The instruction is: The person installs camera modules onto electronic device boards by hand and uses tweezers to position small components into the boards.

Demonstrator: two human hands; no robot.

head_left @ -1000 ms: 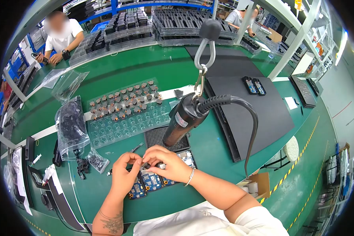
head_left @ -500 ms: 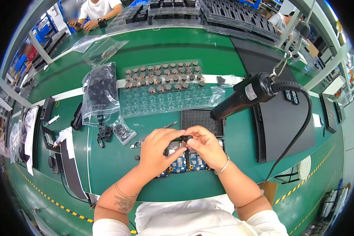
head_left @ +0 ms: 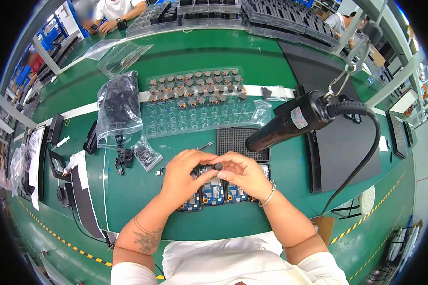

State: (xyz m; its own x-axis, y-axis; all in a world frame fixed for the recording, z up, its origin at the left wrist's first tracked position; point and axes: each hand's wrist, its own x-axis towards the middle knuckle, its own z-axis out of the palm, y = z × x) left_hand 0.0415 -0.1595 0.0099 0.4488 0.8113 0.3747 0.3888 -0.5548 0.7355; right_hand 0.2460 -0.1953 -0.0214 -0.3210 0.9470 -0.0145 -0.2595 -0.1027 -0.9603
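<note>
Between the fingertips of both hands is a small black round piece (head_left: 218, 166); its kind cannot be made out. My left hand (head_left: 185, 173) pinches it from the left with the thumb and fingers bent together. From the other side, my right hand (head_left: 245, 175) also closes its thumb and fingers on it. Below the hands, blue circuit boards (head_left: 213, 194) in dark housings stand in a row, partly covered by the hands. Just beyond the fingers sits a black grid tray (head_left: 235, 140). A pair of tweezers (head_left: 205, 146) lies near my left fingers.
A black electric screwdriver (head_left: 295, 121) hangs from a hook at right, over the tray. Farther back is a clear blister tray (head_left: 176, 124) with rows of small parts. Bags of black parts (head_left: 120, 107) lie left, a black mat (head_left: 345, 156) right. Other people sit beyond the bench.
Both hands have shifted slightly left with the black piece, showing more of the boards. The view has moved a little, and the hanging screwdriver has swung left.
</note>
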